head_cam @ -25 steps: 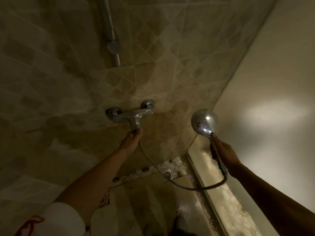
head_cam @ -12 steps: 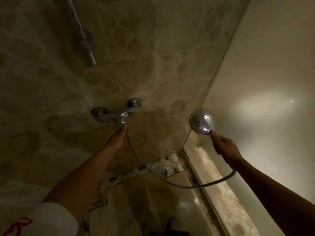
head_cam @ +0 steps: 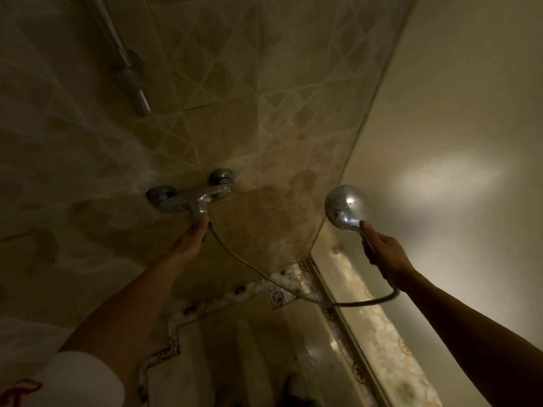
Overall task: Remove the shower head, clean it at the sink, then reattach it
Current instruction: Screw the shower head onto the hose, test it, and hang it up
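Chrome shower head (head_cam: 346,207) & mixer (head_cam: 194,198), beige diamond-pattern wall tiles (head_cam: 264,113), white sleeve (head_cam: 79,380) w/ red print.

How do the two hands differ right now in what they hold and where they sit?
The left hand pinches the hose fitting under the mixer tap on the tiled wall; the right hand grips the shower head by its handle, out in the open air. The left hand's fingertips point up at the tap; the right hand wraps the handle with its thumb toward the head. Both are joined by the same hose.
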The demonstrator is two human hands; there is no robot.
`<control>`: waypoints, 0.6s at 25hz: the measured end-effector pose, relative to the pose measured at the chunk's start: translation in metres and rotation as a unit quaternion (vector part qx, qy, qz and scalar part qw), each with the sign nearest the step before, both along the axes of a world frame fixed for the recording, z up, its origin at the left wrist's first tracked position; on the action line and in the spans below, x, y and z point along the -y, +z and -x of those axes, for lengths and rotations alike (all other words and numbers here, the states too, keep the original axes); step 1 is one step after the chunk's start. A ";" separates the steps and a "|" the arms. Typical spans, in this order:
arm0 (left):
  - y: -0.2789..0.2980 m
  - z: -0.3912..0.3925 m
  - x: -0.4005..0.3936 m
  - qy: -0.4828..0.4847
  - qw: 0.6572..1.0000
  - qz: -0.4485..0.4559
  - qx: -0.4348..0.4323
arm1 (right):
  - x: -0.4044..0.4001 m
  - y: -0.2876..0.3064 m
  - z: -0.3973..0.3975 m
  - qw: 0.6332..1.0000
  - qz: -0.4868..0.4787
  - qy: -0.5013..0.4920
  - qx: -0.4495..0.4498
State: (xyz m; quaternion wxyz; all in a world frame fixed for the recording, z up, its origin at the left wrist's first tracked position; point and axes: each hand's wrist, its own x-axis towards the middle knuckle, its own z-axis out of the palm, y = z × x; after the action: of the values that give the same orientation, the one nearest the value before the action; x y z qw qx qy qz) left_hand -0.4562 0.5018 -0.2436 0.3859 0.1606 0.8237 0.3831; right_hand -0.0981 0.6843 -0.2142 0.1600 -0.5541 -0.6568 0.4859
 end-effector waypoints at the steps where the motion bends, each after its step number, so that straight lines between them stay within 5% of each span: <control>1: 0.000 0.002 0.001 -0.007 1.000 -0.006 0.006 | 0.003 0.000 0.002 1.000 0.000 0.001 -0.002; 15: -0.004 0.033 0.004 -0.147 0.989 0.009 0.024 | 0.094 0.016 0.043 0.987 -0.007 -0.161 -0.024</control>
State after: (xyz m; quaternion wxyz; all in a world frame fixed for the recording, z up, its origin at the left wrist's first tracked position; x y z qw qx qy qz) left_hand -0.4893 0.4979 -0.2474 0.4593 0.2674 0.7851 0.3181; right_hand -0.1407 0.5898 -0.1986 0.2558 -0.6397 -0.5581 0.4625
